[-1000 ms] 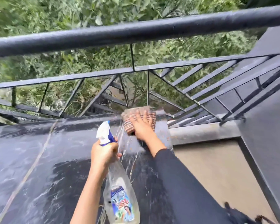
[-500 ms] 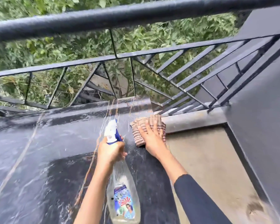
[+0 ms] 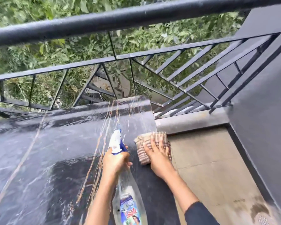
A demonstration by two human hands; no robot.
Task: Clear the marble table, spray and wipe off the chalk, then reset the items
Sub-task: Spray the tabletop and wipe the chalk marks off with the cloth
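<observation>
The black marble table [image 3: 39,159] fills the lower left, wet and streaked with pale veins. My left hand [image 3: 114,161] grips the neck of a clear spray bottle [image 3: 128,192] with a white and blue nozzle that points away from me. My right hand [image 3: 157,153] lies flat with spread fingers on a striped brown cloth [image 3: 144,155]. The cloth sits at the table's right edge and partly overhangs it.
A black metal railing [image 3: 120,18] runs along the far side of the table, with green foliage beyond it. To the right lie a tan tiled floor [image 3: 209,168], a low grey curb [image 3: 193,120] and a dark grey wall [image 3: 258,127].
My right hand has drawn the cloth back from the far corner towards me along the right edge. The bottle stays gripped in my left hand. The camera has shifted.
</observation>
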